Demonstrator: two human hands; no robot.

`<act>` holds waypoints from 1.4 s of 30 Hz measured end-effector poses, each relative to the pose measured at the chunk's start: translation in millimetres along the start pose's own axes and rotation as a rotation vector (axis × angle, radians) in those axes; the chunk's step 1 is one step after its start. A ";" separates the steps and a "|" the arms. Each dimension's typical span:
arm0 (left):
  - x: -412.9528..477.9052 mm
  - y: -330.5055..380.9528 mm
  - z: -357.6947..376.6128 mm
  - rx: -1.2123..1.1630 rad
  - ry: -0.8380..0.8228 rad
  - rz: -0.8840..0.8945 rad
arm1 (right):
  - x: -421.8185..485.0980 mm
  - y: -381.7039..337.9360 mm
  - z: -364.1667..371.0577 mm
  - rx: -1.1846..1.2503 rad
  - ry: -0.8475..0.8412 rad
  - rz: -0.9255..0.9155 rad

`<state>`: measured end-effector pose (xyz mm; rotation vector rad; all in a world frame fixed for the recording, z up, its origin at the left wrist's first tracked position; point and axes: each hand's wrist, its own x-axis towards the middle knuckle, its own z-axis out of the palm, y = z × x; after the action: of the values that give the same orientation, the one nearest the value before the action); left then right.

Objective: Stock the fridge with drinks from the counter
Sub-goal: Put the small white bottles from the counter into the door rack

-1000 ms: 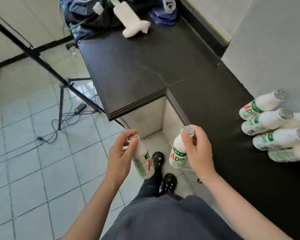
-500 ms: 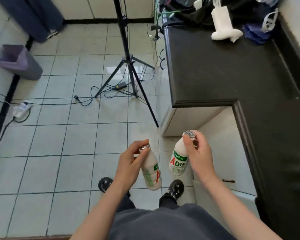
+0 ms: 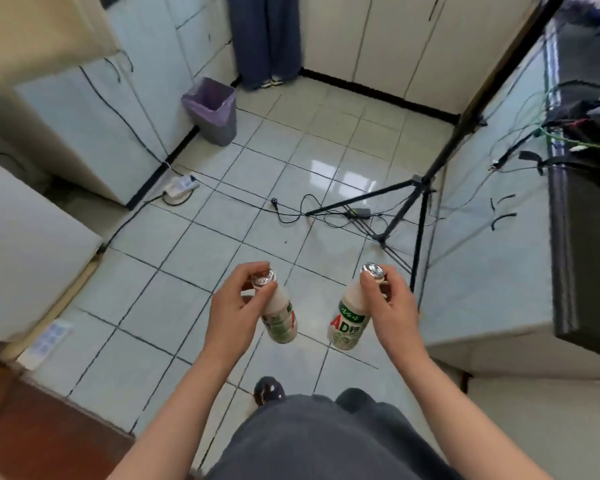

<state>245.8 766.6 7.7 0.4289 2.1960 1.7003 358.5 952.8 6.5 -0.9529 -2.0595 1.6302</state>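
I carry two white drink bottles with foil caps and green and red labels over the tiled floor. My left hand (image 3: pixel 234 306) grips the neck of the left bottle (image 3: pixel 280 317), which hangs tilted. My right hand (image 3: pixel 390 306) pinches the neck of the right bottle (image 3: pixel 350 320), its "AD" label facing me. A white appliance (image 3: pixel 25 258) that may be the fridge stands at the left edge, its door shut. The black counter (image 3: pixel 589 237) runs along the right edge; no other bottles are in view.
A black tripod (image 3: pixel 420 202) stands on the floor right of centre with cables (image 3: pixel 291 209) trailing around its feet. A power strip (image 3: pixel 182 183) lies by the left cabinets. A grey bin with a purple liner (image 3: pixel 212 110) stands at the back. My shoe (image 3: pixel 269 389) shows below.
My view has swung left, away from the counter and its lying bottles, toward the open floor, cabinets and white appliance. Both hands keep hold of their bottles in front of me.
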 end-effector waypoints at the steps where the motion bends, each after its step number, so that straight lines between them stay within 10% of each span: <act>1: 2.4 -3.9 -20.6 0.001 0.065 -0.012 | 7.4 -10.1 20.1 0.000 -0.038 -0.016; 19: 125.5 -65.0 -290.8 0.060 0.712 -0.196 | 171.0 -133.0 390.7 -0.029 -0.634 -0.226; 32: 312.3 -42.0 -437.7 0.062 0.754 -0.101 | 292.8 -259.5 561.8 0.005 -0.674 -0.372; 42: 428.8 7.8 -553.1 -0.052 0.661 0.185 | 347.2 -351.2 646.8 0.178 -0.348 -0.479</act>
<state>-379.9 471.1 112.4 0.0496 2.6023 2.2374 -403.1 686.6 112.4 -0.0978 -2.0905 1.7506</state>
